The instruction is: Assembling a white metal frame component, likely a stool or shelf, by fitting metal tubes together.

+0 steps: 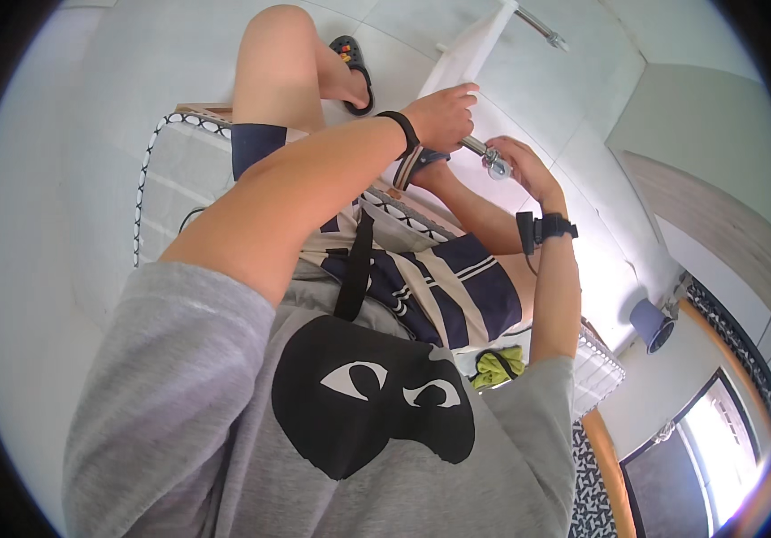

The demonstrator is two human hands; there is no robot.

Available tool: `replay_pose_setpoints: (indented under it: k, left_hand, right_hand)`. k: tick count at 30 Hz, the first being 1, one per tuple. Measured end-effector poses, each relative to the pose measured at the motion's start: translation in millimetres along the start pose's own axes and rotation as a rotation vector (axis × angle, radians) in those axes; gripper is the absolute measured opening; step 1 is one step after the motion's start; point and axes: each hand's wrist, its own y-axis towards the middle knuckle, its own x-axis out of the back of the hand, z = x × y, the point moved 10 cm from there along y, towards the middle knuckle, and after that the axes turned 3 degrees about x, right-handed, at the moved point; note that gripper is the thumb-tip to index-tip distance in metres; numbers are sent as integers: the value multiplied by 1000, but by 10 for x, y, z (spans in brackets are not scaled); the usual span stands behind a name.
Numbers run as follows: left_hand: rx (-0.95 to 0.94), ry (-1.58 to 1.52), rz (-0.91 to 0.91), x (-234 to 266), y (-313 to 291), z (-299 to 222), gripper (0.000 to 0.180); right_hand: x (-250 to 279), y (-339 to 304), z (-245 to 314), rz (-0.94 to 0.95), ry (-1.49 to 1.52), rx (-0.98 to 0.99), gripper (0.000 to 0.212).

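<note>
A white board (468, 56) stands tilted ahead of me, with metal legs at its ends. My left hand (439, 117) is closed around the near metal leg (472, 144), beside the board's lower end. At the tip of that leg is a caster with a clear, round wheel (498, 168). Curled fingers of my right hand (526, 168) hold the caster from its right side; part of their grip is hidden. Another metal leg (542, 29) with a caster sticks out from the board's far end.
I sit on a seat with a patterned-edge cover (157, 179). A dark clog (350, 67) is on my left foot, on the tiled floor (574, 99). Pale cabinets (708, 197) line the right side. Farther right are a blue-grey bin (651, 325) and a bright window (717, 457).
</note>
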Motion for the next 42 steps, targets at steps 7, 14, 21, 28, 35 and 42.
replay_pose_setpoints:
  k: [7,14,21,28,35,42]
  left_hand:
    - [-38,-33,-80,38,-18,-31,25]
    - [-2,-28,-28,0,24,-32,25]
    - [-12,-56,-51,-2,-10,51,28]
    - [5,-30,-25,-16,29,18,22]
    - [-18,-79,-66,43,-9,24,26]
    - [-36,-68,-60,35,39,-44,22]
  right_hand:
    - [-226,9,-241,335,336,-210,25]
    - [-46,-4,38,74,-144,71,15]
    - [-398,-491,697,-330,-1034,696,30]
    - [119,117,38,111,-432,-114,32]
    - [-93,157,324,317,-807,-244,27]
    - [-206,-322,594,-314,-1161,282,20]
